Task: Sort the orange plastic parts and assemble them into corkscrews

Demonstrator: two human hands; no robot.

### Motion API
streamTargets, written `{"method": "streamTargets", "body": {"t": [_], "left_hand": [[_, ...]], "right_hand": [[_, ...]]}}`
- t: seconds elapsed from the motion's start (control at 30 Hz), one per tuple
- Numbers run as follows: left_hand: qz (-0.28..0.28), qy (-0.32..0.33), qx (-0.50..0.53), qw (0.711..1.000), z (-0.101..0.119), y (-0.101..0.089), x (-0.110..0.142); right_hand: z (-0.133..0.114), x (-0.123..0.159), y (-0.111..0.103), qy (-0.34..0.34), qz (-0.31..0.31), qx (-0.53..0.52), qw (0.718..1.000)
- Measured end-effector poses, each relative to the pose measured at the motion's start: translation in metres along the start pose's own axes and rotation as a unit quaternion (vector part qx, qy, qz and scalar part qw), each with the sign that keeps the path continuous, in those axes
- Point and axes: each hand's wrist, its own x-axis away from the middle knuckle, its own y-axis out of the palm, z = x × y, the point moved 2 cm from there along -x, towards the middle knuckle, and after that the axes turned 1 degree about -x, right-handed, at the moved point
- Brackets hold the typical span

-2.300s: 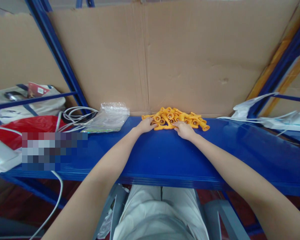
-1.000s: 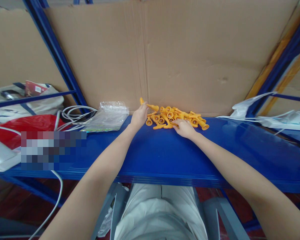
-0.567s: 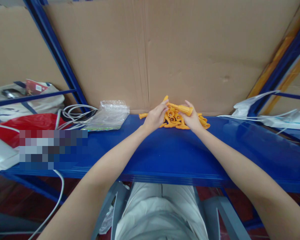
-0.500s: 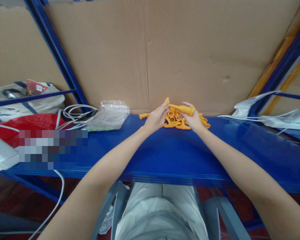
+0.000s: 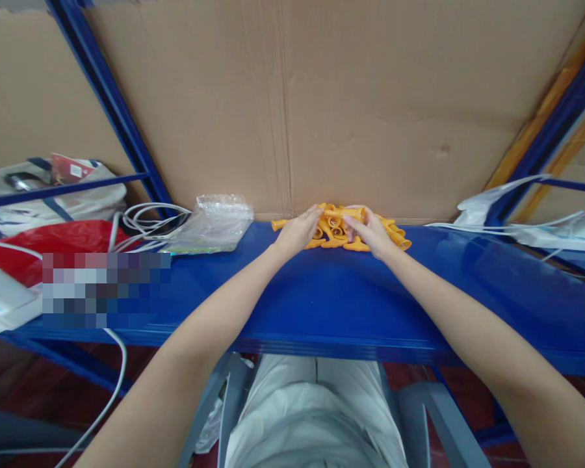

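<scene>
And the yellow piece [image 5: 348,212] has dropped, now low against the yellow pile [image 5: 332,237]! Left hand [image 5: 298,233] bunches fingers at one end, right hand [image 5: 374,235] curls fingers beside the other; whether either pinches, can't tell.

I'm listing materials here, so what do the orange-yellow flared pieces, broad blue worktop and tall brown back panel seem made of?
Orange-yellow flared pieces: probably moulded plastic, smooth with a soft shine.
Broad blue worktop: likely painted metal, given its glossy, reflective surface, though coated board is possible.
Tall brown back panel: apparently cardboard, matt, with vertical creases and a dent.
</scene>
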Motion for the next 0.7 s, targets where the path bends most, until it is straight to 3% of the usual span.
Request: {"method": "streamTargets", "body": {"t": [0.2, 0.37, 0.5, 0.7], "left_hand": [[-0.074, -0.018, -0.011, 0.997, 0.008, 0.002, 0.001], [-0.085, -0.017, 0.014, 0.996, 0.009, 0.002, 0.002], [-0.120, -0.015, 0.031, 0.992, 0.011, 0.002, 0.002], [-0.156, -0.069, -0.047, 0.984, 0.022, -0.006, 0.002]], "right_hand": [[-0.004, 0.002, 0.001, 0.007, 0.017, -0.010, 1.000], [-0.003, 0.002, 0.004, -0.008, 0.016, -0.010, 1.000], [-0.002, 0.001, 0.007, -0.037, -0.003, -0.072, 0.997], [-0.001, -0.002, 0.006, -0.036, -0.023, -0.115, 0.992]]}}
